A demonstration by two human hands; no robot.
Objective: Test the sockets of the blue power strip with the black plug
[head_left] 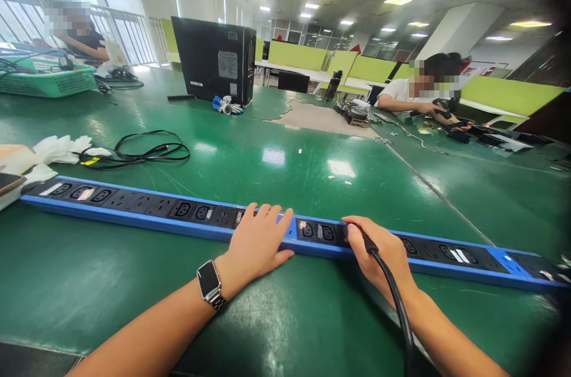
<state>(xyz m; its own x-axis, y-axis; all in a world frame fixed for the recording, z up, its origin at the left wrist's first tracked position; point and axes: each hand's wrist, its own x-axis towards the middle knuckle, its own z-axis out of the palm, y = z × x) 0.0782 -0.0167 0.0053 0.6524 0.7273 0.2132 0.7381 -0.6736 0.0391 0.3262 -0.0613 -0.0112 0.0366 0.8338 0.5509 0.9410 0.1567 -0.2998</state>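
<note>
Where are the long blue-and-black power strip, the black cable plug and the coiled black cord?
long blue-and-black power strip [147, 206]: head view, black socket face.
black cable plug [368, 244]: head view, plug body.
coiled black cord [147, 151]: head view, loop.

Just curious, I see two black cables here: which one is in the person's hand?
The thick black cable running over the right hand to the long blue power strip. The other, a thin black cord, lies coiled and untouched farther back on the left.

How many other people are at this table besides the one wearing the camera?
2. One person sits at the far left by the green basket; another person sits at the far right. More may be hidden behind the computer case.
</note>
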